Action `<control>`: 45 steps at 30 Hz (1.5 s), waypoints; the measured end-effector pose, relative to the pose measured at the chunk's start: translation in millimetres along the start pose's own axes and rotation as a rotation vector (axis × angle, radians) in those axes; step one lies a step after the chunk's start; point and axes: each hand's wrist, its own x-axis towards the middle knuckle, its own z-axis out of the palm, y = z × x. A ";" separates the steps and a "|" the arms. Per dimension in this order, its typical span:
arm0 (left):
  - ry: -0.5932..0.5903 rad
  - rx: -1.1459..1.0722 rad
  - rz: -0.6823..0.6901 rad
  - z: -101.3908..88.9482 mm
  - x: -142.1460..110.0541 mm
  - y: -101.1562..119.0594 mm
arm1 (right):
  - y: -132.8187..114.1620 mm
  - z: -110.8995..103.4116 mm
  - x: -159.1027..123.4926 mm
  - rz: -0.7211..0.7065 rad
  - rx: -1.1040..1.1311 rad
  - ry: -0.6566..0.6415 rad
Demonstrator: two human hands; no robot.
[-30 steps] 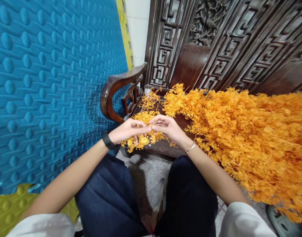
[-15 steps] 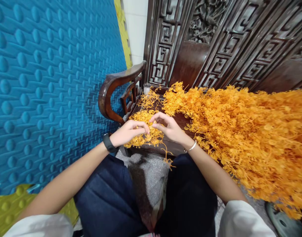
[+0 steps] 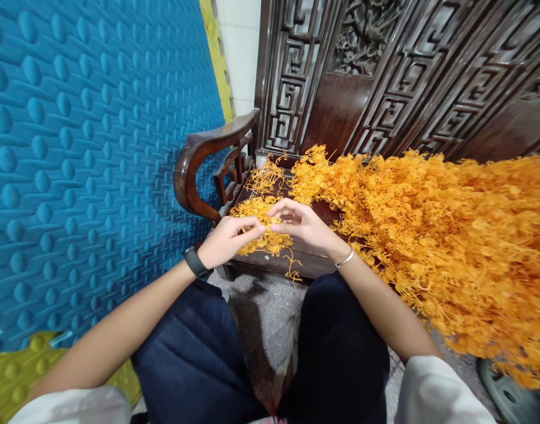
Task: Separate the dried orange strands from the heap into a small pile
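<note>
My left hand [image 3: 228,238] and my right hand [image 3: 305,225] meet over the bench seat, fingertips pinched close together. Between them is an orange plastic sprig [image 3: 292,266], its thin curly stem dangling below the right hand over the seat's front. The exact pinch point is partly hidden by my fingers. Just behind and beneath the hands lies a small heap of orange plastic sprigs [image 3: 252,209]. Farther back sits a looser tangle of thin orange strands [image 3: 267,175].
A large mass of orange plastic sprigs [image 3: 450,235] covers the right side of the dark wooden bench [image 3: 270,261]. Its curved armrest [image 3: 185,171] stands at left, its carved backrest [image 3: 335,112] behind. Blue foam matting [image 3: 97,147] lies left. A dark green shoe [image 3: 508,391] shows lower right.
The dangling orange stem has risen and shifted slightly left. My fingertips have drawn closer together, the right thumb now reaching the left fingers.
</note>
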 end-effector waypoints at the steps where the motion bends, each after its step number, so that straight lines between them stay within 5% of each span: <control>1: -0.002 0.008 0.005 0.3 -0.2 1.2 | -0.2 -0.6 0.5 0.004 0.011 0.014; 13: 0.201 0.102 0.034 14.4 0.5 5.8 | 0.1 16.1 11.9 0.050 0.186 0.376; 24: 0.301 0.131 0.005 26.2 11.9 2.9 | 19.1 33.8 32.8 -0.040 0.126 0.616; 45: 0.417 0.139 -0.052 23.5 22.1 -15.0 | 34.1 49.1 69.1 0.002 0.075 0.668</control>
